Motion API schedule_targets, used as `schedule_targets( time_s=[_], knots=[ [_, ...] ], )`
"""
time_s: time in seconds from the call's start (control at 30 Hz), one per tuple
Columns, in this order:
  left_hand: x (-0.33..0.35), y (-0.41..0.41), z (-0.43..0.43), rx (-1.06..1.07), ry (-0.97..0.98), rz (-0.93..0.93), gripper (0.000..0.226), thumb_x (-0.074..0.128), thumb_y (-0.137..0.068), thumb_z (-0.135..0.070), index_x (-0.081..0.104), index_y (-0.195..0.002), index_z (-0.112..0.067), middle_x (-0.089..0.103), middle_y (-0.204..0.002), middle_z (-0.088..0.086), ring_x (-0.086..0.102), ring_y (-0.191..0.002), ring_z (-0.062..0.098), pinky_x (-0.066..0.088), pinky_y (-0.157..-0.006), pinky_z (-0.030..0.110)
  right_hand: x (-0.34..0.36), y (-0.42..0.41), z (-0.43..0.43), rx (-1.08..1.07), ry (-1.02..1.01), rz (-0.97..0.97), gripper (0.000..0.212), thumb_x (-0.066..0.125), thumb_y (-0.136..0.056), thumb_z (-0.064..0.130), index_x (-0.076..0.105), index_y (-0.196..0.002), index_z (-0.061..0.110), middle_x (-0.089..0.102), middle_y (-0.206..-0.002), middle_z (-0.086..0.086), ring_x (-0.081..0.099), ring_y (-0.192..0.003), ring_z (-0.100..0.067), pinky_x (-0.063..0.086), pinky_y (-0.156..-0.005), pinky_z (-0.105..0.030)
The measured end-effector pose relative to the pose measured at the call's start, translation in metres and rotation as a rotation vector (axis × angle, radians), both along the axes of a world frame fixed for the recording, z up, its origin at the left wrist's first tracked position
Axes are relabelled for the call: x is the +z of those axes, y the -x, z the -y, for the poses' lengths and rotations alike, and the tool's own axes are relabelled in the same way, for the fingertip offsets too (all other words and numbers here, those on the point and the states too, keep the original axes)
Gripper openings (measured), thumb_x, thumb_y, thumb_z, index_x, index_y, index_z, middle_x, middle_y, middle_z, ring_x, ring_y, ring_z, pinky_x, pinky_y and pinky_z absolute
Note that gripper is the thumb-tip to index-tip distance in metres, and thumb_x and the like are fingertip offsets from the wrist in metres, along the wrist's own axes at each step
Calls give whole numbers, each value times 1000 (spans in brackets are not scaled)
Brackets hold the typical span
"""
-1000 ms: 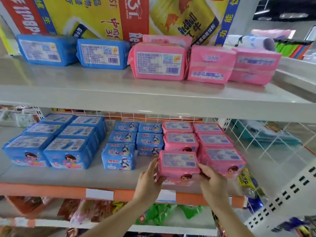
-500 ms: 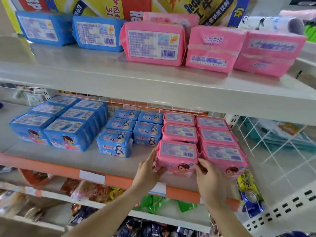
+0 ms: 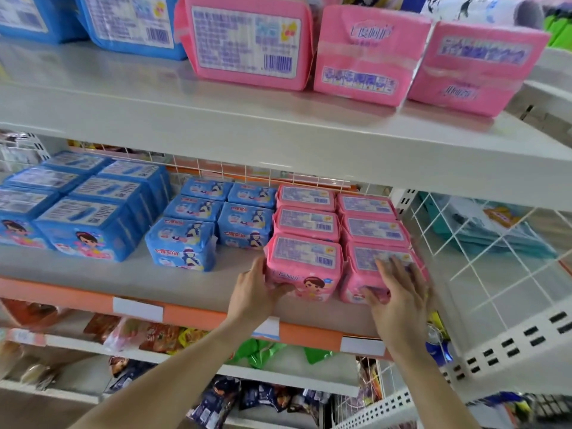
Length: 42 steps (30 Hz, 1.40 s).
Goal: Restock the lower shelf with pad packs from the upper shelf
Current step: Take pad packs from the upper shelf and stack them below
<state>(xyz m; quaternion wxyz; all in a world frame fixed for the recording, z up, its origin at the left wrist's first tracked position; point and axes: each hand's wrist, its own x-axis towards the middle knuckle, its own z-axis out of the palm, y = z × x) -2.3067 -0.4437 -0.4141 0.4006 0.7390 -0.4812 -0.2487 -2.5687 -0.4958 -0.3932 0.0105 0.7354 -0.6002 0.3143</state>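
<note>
Pink pad pack (image 3: 305, 267) still gripped by left hand (image 3: 255, 294); right hand (image 3: 399, 294) moved onto neighbouring pack (image 3: 365, 258), fingers spread flat

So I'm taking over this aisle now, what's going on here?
A person is arranging pink pad packs at the front of the lower shelf. The left hand grips the front left pack; the right hand lies over the front right pack. More pink packs sit on the upper shelf.
</note>
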Motion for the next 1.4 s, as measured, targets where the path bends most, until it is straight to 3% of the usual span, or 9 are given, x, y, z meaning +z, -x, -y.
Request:
schedule_targets(
  time_s=[0.13, 0.43, 0.8, 1.0, 1.13, 1.23, 1.4],
  knots=[
    [-3, 4, 1, 17, 5, 65, 56, 81, -71, -56, 49, -102, -22, 66, -89, -6, 63, -83, 19, 55, -70, 43, -4, -5, 5, -29, 35, 59, 77, 85, -65, 40, 57, -135, 29, 57, -141, -2, 41, -134, -35, 29, -108, -53],
    [-7, 8, 3, 32, 32, 74, 59, 80, -70, -59, 45, -95, -19, 64, -79, -2, 62, -75, 21, 54, -67, 44, -9, -9, 9, -36, 94, 66, 71, 87, -64, 38, 63, -129, 27, 61, -136, -2, 47, -128, -35, 35, -103, -50],
    [-15, 6, 0, -51, 12, 103, 56, 76, -71, -65, 35, -95, -34, 62, -90, -1, 62, -88, 23, 55, -73, 44, -11, -8, 7, 14, 135, 124, 69, 90, -61, 29, 67, -126, 22, 63, -132, -4, 50, -126, -36, 37, -99, -52],
    [-13, 5, 4, -22, 47, 39, 60, 79, -70, -61, 45, -100, -23, 64, -86, -2, 62, -80, 21, 56, -70, 48, -12, -2, 7, 72, 137, 152, 65, 89, -64, 25, 66, -126, 20, 64, -130, -4, 51, -124, -35, 35, -101, -47],
    [-15, 4, 10, -1, 73, -9, 61, 82, -69, -56, 47, -101, -18, 66, -83, 2, 63, -77, 22, 55, -70, 50, -13, 0, 12, 91, 140, 167, 56, 84, -71, 36, 69, -123, 19, 66, -127, -3, 51, -125, -35, 37, -102, -52],
    [-17, 6, 12, 2, 38, 14, 60, 77, -70, -63, 41, -99, -25, 62, -83, 1, 60, -80, 22, 55, -70, 49, -10, 4, 21, 127, 132, 150, 60, 65, -74, 57, 71, -120, 18, 67, -124, -2, 53, -123, -34, 36, -103, -47],
    [-14, 9, 9, 7, 8, 48, 59, 75, -72, -62, 37, -93, -22, 56, -80, 0, 54, -84, 22, 44, -65, 38, -9, 8, 21, 155, 122, 143, 61, 61, -75, 58, 70, -121, 19, 66, -126, 0, 52, -123, -34, 33, -107, -39]
  ],
)
